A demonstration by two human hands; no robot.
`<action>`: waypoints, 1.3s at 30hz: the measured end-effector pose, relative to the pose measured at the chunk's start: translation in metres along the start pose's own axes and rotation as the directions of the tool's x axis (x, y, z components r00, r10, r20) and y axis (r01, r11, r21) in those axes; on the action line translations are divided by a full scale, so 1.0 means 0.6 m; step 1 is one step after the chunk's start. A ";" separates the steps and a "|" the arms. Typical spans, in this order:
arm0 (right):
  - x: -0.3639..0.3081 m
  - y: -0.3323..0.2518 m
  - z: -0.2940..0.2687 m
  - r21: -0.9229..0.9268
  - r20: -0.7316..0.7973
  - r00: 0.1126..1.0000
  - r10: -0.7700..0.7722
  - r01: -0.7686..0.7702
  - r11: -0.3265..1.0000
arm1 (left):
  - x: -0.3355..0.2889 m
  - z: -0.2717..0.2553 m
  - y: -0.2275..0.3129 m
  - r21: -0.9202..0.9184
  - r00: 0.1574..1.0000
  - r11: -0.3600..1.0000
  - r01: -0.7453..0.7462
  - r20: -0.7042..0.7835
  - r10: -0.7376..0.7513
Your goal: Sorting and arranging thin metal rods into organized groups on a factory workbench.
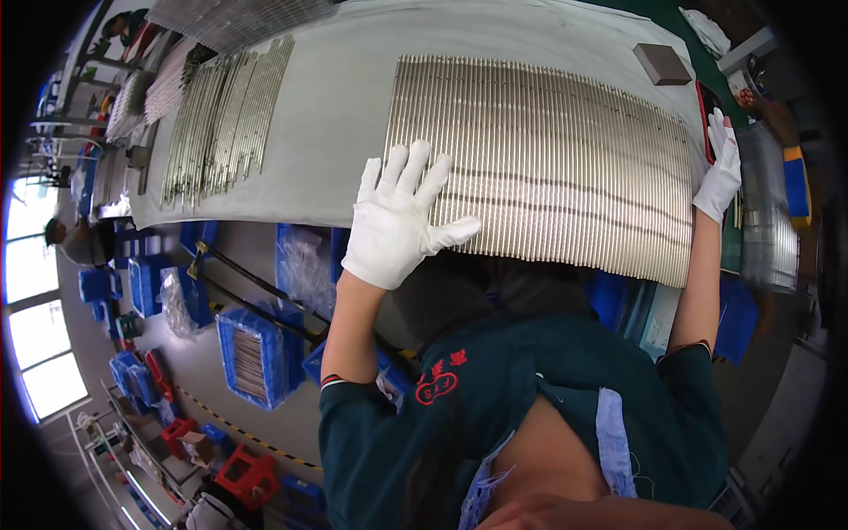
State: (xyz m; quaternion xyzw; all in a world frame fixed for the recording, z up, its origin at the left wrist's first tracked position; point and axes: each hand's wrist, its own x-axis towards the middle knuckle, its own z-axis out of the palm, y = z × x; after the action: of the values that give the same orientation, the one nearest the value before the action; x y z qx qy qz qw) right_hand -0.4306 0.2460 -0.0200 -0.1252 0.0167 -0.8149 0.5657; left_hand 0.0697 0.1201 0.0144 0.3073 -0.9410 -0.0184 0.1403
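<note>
A wide row of thin metal rods (548, 159) lies side by side on a grey cloth-covered table (344, 97). My left hand (402, 216), in a white glove, rests flat with spread fingers on the rods' left near end. At the row's right end, my gloved right hand (720, 172) presses against the outermost rods, fingers pointing up. Neither hand grips anything.
A second, looser bundle of rods (225, 115) lies at the table's left. A dark block (662, 64) sits at the far right. Blue crates (252, 353) stand on the floor below the table edge; red crates (247, 477) further off. Another person (75, 238) is at the far left.
</note>
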 end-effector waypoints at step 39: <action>-0.002 0.036 0.001 -0.977 0.140 0.848 -0.511 0.033 -0.213 | -0.102 -0.006 0.048 -0.127 0.994 0.986 0.112 0.008 -0.112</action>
State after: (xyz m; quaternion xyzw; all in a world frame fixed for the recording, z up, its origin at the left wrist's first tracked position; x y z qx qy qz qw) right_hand -0.4103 0.2397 -0.0232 -0.3710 0.6804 -0.6287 0.0647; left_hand 0.1015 0.1791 0.0057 0.3501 -0.9192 -0.0862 0.1580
